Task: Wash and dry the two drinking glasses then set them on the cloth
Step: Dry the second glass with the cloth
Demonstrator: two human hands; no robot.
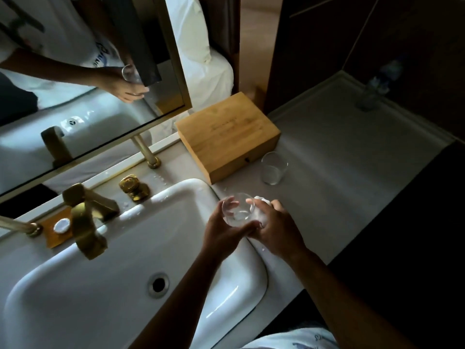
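Mirror (75, 71): upper left, gold-framed; it reflects a hand holding a glass.
Faucet (84, 222): brass, at the back of the sink, spout pointing over the basin.
Soap (61, 225): small white round piece on a wooden tray just left of the faucet.
Knob (132, 186): brass, right of the faucet, on the desk behind the sink rim.
Sink (105, 298): white basin with its drain near the middle; water drops lie on the rim.
Left hand (222, 229): over the sink's right rim, fingers curled up around the left side of the held glass, fingertips at its rim.
Held glass (239, 210): clear tumbler between the two hands, tipped so its open mouth faces the camera; wet and streaky inside.
White wad (261, 200): cloth or tissue, I cannot tell which, bunched at the right side of the held glass under the right hand's fingers.
Right hand (274, 227): just right of the held glass, fingers wrapped onto it and pressing the white wad against it.
Wooden box (226, 134): closed, on the desk behind the hands, beside the sink's far right corner.
Second glass (273, 168): clear, upright on the desk just right of the wooden box, apart from both hands.
Desk (352, 159): pale top running right from the sink.
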